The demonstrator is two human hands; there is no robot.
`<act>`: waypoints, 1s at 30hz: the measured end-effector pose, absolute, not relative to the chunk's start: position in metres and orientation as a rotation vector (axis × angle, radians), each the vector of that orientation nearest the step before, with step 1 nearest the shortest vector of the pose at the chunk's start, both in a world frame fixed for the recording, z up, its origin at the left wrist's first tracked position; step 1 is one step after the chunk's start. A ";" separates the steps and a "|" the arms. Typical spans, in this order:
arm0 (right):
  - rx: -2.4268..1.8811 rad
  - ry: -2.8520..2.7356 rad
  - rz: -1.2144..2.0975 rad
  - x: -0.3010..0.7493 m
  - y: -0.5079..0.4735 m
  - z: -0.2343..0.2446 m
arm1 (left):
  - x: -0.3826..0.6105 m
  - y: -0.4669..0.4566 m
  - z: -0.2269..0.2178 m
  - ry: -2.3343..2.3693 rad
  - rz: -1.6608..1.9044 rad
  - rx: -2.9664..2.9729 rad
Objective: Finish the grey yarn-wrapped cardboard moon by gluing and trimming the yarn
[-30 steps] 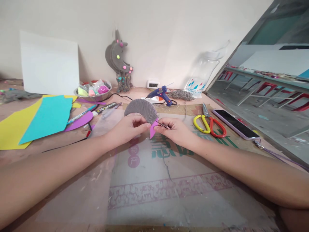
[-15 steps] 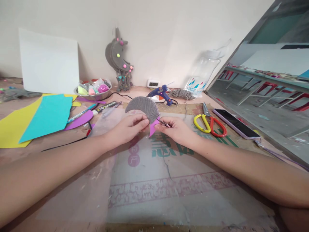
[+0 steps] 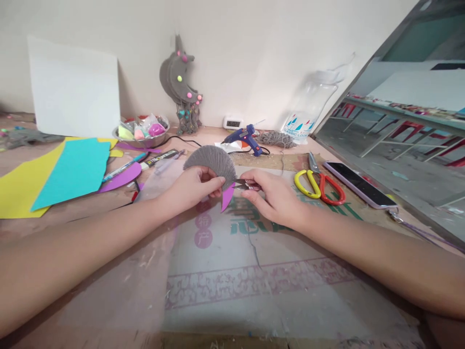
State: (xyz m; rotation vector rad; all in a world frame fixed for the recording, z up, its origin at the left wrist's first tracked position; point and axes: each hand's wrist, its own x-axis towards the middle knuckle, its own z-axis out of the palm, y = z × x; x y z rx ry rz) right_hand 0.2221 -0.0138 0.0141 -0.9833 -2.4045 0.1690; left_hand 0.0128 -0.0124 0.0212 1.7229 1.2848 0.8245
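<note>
My left hand (image 3: 192,186) pinches a crescent-shaped piece (image 3: 212,162) wound with grey yarn, its bare purple tip (image 3: 227,196) pointing down. My right hand (image 3: 272,194) is closed on small metal snips (image 3: 245,184), whose blades point left at the crescent's purple end. Both hands hover just above a cardboard sheet (image 3: 254,271) with printed characters, covered by clear plastic.
Yellow and red scissors (image 3: 319,186) and a phone (image 3: 358,184) lie to the right. A blue glue gun (image 3: 245,138), a yarn bundle (image 3: 274,139), a clock and a plastic jar stand behind. Coloured foam sheets (image 3: 69,169), pens and a metal bowl (image 3: 140,133) lie left. A finished grey moon ornament (image 3: 179,80) leans on the wall.
My right hand drew back a little to the right, and the snips now show clear of the crescent. My left hand tilted the crescent slightly, its purple tip lower.
</note>
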 end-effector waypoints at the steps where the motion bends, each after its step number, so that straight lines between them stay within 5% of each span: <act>1: -0.942 -2.432 0.085 0.223 -0.014 0.014 | 0.013 -0.012 0.021 1.271 0.821 1.728; 30: -0.784 -2.609 -0.373 0.227 -0.006 0.012 | 0.013 -0.013 0.027 1.278 0.761 1.740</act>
